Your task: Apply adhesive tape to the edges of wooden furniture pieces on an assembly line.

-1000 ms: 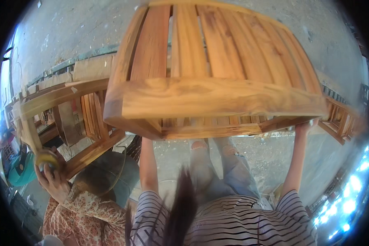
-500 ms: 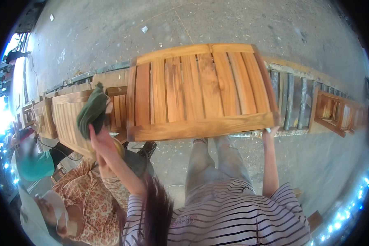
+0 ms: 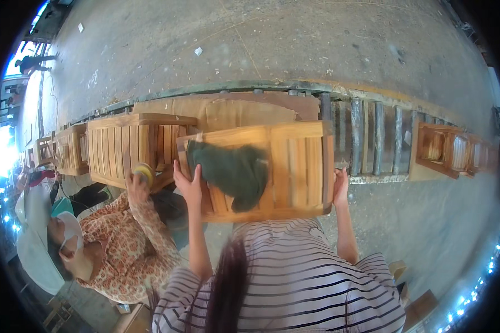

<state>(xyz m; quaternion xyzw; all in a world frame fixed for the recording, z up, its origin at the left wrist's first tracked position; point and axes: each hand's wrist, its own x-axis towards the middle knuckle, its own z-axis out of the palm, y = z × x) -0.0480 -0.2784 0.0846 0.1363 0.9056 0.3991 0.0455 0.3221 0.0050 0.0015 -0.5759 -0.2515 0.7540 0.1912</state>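
Note:
A slatted wooden furniture piece (image 3: 300, 166), perhaps a small table or stool, is held level in front of me, over the near side of a roller conveyor. My left hand (image 3: 190, 187) grips its left end, thumb up and fingers at the edge. At the opposite end, my right hand (image 3: 340, 186) has its fingers against the right edge. A crumpled dark green cloth (image 3: 233, 172) lies across the left half of the slats, close to my left thumb. The underside of the piece is hidden.
The roller conveyor (image 3: 378, 136) runs left to right, with cardboard (image 3: 233, 114) laid on it. More slatted furniture (image 3: 116, 147) stands to the left, and a wooden frame (image 3: 441, 150) to the right. Close on my left, a co-worker's hand (image 3: 138, 186) holds a round yellowish object (image 3: 144, 172).
The wooden piece has come nearer to me and tilted slightly. The green cloth has passed from my left hand onto the slats, and that hand now grips the left end.

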